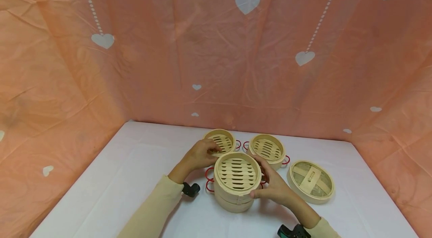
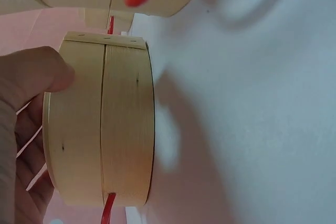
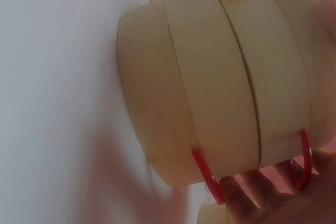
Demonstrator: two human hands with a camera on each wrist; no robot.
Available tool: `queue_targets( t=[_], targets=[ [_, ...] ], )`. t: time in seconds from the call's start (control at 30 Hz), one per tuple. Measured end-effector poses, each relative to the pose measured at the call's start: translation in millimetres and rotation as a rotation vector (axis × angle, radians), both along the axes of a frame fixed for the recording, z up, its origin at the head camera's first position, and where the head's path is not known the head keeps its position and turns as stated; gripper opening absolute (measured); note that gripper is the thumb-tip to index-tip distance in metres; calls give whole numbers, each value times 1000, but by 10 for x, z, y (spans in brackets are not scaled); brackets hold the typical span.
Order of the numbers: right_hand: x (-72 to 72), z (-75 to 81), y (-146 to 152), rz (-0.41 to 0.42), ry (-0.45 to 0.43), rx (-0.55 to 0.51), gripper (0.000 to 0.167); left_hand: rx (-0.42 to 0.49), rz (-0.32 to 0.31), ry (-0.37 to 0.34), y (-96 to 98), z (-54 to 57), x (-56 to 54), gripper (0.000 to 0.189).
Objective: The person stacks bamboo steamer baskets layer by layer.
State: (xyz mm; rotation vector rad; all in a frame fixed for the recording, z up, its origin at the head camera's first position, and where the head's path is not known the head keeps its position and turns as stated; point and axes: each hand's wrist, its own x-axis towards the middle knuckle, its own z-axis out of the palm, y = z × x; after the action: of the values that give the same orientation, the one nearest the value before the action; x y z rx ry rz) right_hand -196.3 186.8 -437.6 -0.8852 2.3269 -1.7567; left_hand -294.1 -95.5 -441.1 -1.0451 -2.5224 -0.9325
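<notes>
Two round bamboo steamer baskets [image 1: 237, 173] with red side handles stand stacked at the front middle of the table. My right hand [image 1: 275, 186] grips the upper one from the right, thumb at the front and fingers round the far side by the handles. Behind and left of the stack sits another bamboo steamer basket [image 2: 100, 124], its slatted floor showing in the head view. There my left hand [image 1: 200, 154] holds its rim, with the thumb [image 2: 50, 69] against the outer wall and the fingers over the top, partly hidden.
Another slatted basket [image 1: 268, 148] with red handles stands at the back right. A woven bamboo lid [image 1: 311, 181] lies to the right of the stack. The white table [image 1: 111, 193] meets an orange cloth backdrop [image 1: 216, 62] with white hearts behind and at both sides.
</notes>
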Motion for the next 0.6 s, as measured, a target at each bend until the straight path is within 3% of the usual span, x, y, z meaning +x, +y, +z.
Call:
queue_targets(
  t=[0.6],
  targets=[
    [2,14,4,-14,-24,13,102,-49,-12,161,67,-5,-49,18]
  ],
)
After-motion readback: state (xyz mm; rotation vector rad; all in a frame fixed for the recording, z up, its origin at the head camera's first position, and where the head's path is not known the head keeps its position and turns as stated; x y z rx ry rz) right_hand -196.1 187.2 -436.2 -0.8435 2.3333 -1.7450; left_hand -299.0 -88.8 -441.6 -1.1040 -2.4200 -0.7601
